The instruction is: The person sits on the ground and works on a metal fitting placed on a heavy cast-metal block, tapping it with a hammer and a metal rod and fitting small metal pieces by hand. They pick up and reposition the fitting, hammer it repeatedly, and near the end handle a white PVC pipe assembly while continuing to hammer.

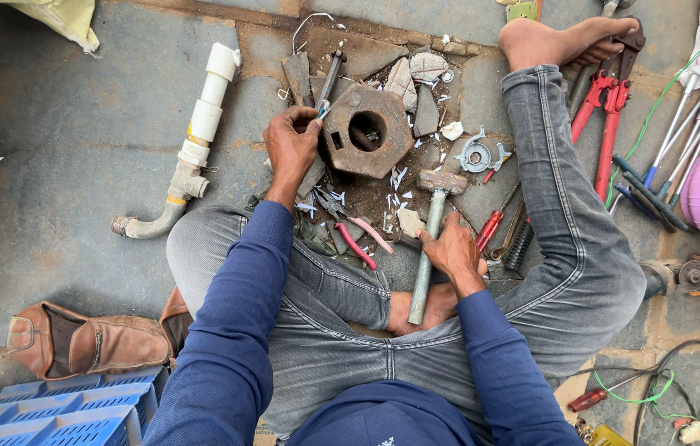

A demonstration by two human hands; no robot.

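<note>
The person sits cross-legged on the floor, both blue sleeves reaching forward over grey jeans. Nearest, the right hand (452,248) is clenched around the handle of a hammer (430,239), gripping it about a third of the way down from the head. The handle runs back toward the crossed ankle; the head lies flat on the floor just in front of the knuckles. The right forearm angles in from the elbow, wrist bent slightly inward.

The left arm stretches further out, nearly straight. The left hand (292,140) is curled shut, fingers folded down, pressing on a small metal piece at the left edge of a rusty hexagonal block (366,132); what exactly it pinches is hidden by the fingers. The block sits on the floor between the knees, with a round hole in its middle, amid broken stone chips.

Pink-handled pliers (350,231) lie between the hands. A white pipe (197,132) lies well left; red bolt cutters (606,107) lie beyond the right knee.
</note>
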